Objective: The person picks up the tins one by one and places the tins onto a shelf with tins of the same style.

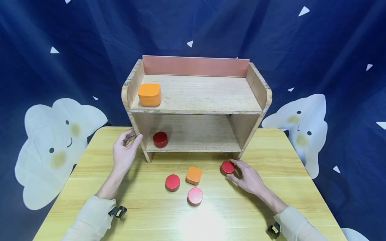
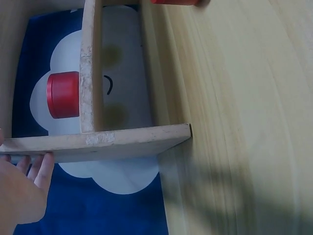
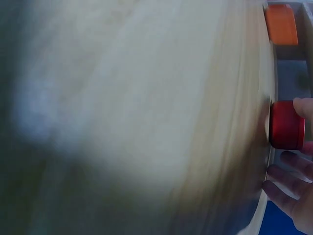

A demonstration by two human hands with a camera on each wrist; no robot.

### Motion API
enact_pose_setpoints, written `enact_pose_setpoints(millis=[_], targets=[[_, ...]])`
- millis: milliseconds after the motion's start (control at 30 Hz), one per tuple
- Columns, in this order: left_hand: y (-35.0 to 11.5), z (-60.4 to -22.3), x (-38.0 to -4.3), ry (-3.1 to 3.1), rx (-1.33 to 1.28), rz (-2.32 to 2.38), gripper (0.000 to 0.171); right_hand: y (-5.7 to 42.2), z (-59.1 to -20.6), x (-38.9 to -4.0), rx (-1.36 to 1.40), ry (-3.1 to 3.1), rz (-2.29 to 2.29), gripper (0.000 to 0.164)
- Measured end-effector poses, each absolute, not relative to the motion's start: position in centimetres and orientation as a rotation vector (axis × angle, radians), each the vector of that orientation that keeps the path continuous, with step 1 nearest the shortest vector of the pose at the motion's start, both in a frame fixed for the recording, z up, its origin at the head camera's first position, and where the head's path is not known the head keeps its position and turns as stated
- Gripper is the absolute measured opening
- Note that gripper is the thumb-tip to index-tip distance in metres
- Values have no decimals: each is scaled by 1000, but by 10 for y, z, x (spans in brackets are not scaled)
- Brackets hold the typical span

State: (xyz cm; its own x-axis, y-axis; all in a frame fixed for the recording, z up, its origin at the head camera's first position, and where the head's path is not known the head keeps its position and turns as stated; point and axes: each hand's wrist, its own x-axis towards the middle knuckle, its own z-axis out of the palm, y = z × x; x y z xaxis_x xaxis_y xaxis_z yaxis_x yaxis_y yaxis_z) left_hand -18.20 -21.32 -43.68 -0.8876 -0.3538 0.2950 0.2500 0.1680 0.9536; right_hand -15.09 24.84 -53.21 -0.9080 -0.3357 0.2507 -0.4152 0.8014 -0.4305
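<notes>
A small wooden shelf unit point(image 1: 196, 93) with two levels stands on the table. My left hand point(image 1: 125, 150) holds its left side panel point(image 2: 142, 142), fingers against the outer face and thumb at the front edge. My right hand point(image 1: 248, 179) grips a round red tin point(image 1: 227, 167) between thumb and index finger, the other fingers spread; this tin point(image 3: 286, 125) rests on the table before the shelf's right leg. A squarish orange tin point(image 1: 149, 94) sits on the upper level at the left. On the lower level, another red tin point(image 1: 160, 139) stands near the left panel.
On the table point(image 1: 144, 214) before the shelf are an orange tin point(image 1: 194, 175), a red tin point(image 1: 172, 182) and a third round tin point(image 1: 195, 196), pinkish in the glare. A dark blue curtain point(image 1: 193, 26) with white shapes hangs behind.
</notes>
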Motion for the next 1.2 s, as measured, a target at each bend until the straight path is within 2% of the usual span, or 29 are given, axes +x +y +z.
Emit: enact_pose_setpoints(millis=[333, 1200], targets=[[-213, -434, -183, -2000, 102, -1748, 32, 246, -532, -157, 625, -2829, 716, 63], [-212, -434, -180, -1985, 97, -1743, 31, 245, -530, -155, 593, -2839, 778, 61]])
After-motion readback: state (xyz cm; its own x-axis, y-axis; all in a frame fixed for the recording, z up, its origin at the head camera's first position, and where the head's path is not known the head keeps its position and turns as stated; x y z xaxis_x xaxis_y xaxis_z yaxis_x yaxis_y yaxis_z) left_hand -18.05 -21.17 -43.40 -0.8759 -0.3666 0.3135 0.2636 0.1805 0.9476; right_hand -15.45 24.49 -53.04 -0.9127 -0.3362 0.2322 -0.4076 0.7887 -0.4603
